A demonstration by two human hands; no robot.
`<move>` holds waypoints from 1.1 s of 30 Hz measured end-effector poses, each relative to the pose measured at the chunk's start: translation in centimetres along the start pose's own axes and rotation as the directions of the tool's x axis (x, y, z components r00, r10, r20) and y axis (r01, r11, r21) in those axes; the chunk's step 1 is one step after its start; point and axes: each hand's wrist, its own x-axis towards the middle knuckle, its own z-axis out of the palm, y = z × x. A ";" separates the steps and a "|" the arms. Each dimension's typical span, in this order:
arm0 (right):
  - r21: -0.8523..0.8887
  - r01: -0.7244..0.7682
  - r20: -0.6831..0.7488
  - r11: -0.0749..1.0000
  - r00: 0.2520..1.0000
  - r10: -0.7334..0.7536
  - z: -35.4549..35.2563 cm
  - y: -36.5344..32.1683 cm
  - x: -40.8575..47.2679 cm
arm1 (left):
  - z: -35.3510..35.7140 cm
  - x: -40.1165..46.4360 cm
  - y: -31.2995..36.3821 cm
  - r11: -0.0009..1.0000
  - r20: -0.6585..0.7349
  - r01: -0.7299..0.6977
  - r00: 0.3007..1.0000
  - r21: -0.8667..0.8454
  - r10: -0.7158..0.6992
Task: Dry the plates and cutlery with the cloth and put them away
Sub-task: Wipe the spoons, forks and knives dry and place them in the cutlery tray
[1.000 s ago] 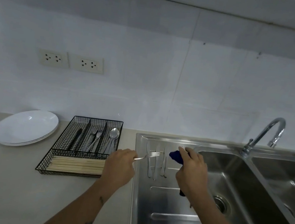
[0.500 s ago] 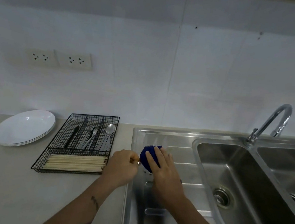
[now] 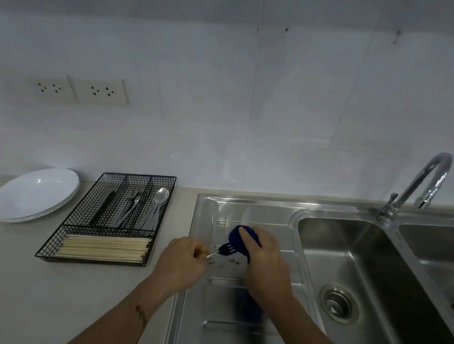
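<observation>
1 head-worn camera is looking forward and down at a counter (image 3: 10,274) from close above, facing a tiled wall (image 3: 256,104). It is taking in the sink (image 3: 376,288) at right, a wire tray (image 3: 107,216) and plates (image 3: 31,194) at left, and both forearms reaching in from the bottom edge. Wide-angle bending is curving the edges.

A chrome tap (image 3: 420,182) rises behind the double steel sink (image 3: 371,287). Two wall sockets (image 3: 78,89) sit above the beige tabletop (image 3: 10,274). Chopsticks (image 3: 104,248) fill the tray's front compartment.
</observation>
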 end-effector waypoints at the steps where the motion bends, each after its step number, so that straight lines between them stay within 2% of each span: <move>1: -0.019 0.052 0.006 0.998 0.999 -0.052 -0.2 -0.3 0.3 | 0.0 0.3 0.4 1.000 -0.005 0.005 1.000 -0.024 -0.005; 4: -0.056 0.160 0.059 0.986 0.986 -0.156 0.1 -0.5 0.3 | -0.1 1.4 1.5 0.995 -0.031 0.009 0.999 -0.099 -0.012; 9: -0.079 0.062 0.038 0.995 0.998 -0.060 -0.2 1.7 2.0 | 0.3 2.4 1.0 0.989 -0.035 0.051 0.998 -0.142 -0.056; 13: -0.007 0.004 -0.029 1.000 1.000 -0.004 -0.4 1.8 4.1 | 0.9 3.5 -0.1 0.930 -0.024 0.172 0.982 -0.326 -0.190; 16: 0.160 -0.098 -0.069 0.982 0.992 0.110 0.1 1.6 5.0 | 1.1 4.2 -0.4 0.795 0.026 0.280 0.948 -0.538 -0.316; 19: 0.225 -0.077 -0.066 0.971 0.993 0.094 0.9 0.1 5.4 | 0.9 4.7 0.3 0.630 0.099 0.321 0.927 -0.707 -0.362; 22: 0.220 -0.006 -0.025 0.975 1.000 0.011 1.5 -2.1 5.3 | 0.2 5.4 1.2 0.514 0.158 0.337 0.920 -0.789 -0.359; 27: 0.113 0.096 0.033 0.989 0.994 -0.100 2.7 -2.4 3.7 | -1.7 6.0 1.0 0.244 0.113 0.229 0.905 -0.943 -0.410; 30: 0.063 0.097 0.026 0.993 0.995 -0.099 2.0 -2.1 3.6 | -1.7 5.6 0.5 0.207 0.115 0.218 0.900 -0.954 -0.420; 33: 0.038 0.158 -0.007 0.987 0.987 -0.158 1.8 -3.7 4.4 | -1.4 5.7 0.8 0.195 0.135 0.217 0.922 -0.956 -0.363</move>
